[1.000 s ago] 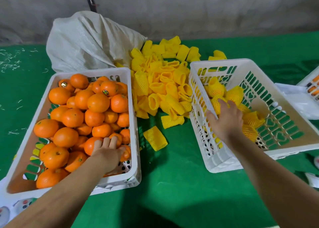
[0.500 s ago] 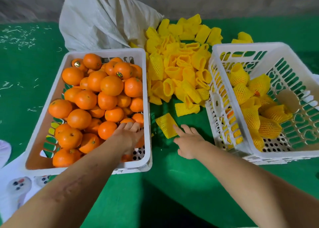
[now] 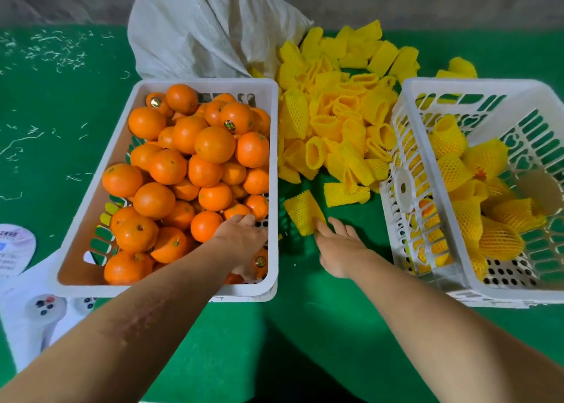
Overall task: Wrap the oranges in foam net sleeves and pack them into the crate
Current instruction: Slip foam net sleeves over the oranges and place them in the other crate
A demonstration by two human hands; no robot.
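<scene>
A white crate (image 3: 276,170) on the left holds a heap of bare oranges (image 3: 213,143). My left hand (image 3: 244,239) reaches into its near right corner, fingers curled down over an orange (image 3: 260,261) that shows only partly beneath the palm. A single flat yellow foam net sleeve (image 3: 302,213) lies on the green cloth between the crates. My right hand (image 3: 340,250) is stretched out flat, fingertips touching that sleeve's near end. The white crate on the right (image 3: 427,283) contains several oranges wrapped in yellow sleeves (image 3: 499,239).
A loose pile of yellow sleeves (image 3: 338,122) fills the cloth between the crates at the back. Behind it slumps a white woven sack (image 3: 207,27). White printed packaging (image 3: 18,247) lies at the near left. Green cloth (image 3: 305,326) covers the table.
My right hand has left the right crate and moved left and nearer, down to the single sleeve on the cloth. My left hand has stayed in the left crate's near corner.
</scene>
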